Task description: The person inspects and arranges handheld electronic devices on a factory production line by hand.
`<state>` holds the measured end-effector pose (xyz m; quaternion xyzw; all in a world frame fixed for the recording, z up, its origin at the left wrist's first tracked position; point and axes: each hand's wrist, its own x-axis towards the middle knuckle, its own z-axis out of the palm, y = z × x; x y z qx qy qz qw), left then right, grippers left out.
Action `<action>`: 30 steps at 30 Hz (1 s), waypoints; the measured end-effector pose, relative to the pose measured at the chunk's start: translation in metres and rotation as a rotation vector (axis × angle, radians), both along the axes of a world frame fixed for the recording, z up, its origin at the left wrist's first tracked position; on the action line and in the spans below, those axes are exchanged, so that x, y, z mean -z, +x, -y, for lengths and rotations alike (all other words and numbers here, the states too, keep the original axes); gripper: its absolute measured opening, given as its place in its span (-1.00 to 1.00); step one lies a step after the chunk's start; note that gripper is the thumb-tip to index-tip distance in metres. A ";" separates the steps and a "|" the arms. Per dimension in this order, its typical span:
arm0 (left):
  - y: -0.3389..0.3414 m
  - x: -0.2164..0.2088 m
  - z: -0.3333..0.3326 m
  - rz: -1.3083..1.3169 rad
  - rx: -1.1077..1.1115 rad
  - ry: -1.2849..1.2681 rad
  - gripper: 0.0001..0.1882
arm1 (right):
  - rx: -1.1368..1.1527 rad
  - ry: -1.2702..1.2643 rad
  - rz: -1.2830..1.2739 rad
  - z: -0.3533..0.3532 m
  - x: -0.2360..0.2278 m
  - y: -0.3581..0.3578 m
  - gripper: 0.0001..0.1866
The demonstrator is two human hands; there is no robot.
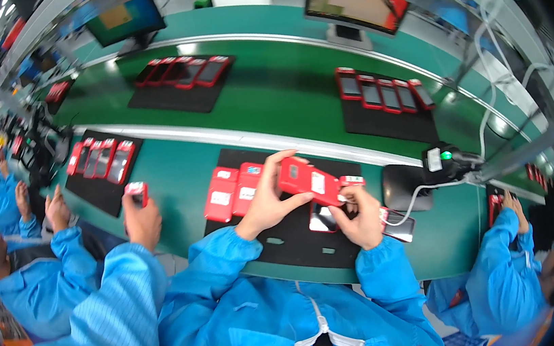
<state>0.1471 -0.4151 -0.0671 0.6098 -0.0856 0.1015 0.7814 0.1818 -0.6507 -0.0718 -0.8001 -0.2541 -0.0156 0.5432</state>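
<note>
My left hand (pixel 272 199) is closed on a red-cased phone (pixel 306 180) by its left end, thumb below and fingers above. The phone is tilted over the mat, with its back and a white label showing. My right hand (pixel 360 219) is closed at the phone's right end, pinching its lower corner. Whether those fingers also hold something small is hidden. Two red phones (pixel 222 194) lie face down to the left of my left hand. Below the held phone, a phone with a glossy screen (pixel 322 218) lies partly covered. Another phone (pixel 399 229) lies beside my right hand.
A black mat (pixel 285 246) lies under my hands. At right stand a dark stand (pixel 407 187) and a white cable (pixel 422 188). Red phones rest on mats across the green conveyor (pixel 281 90). A neighbour's hand (pixel 142 219) holds a red device at left; another person works at right.
</note>
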 end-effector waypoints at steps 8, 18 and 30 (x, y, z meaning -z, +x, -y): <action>-0.001 0.000 0.005 -0.018 0.038 -0.050 -0.08 | -0.066 -0.044 -0.033 0.004 -0.001 -0.004 -0.69; 0.000 0.002 0.003 -0.055 0.039 -0.082 -0.20 | -0.074 -0.052 -0.010 0.001 -0.007 -0.006 -0.67; 0.002 0.006 0.002 -0.161 -0.004 -0.057 -0.34 | -0.115 -0.147 -0.019 0.000 -0.010 -0.007 -0.63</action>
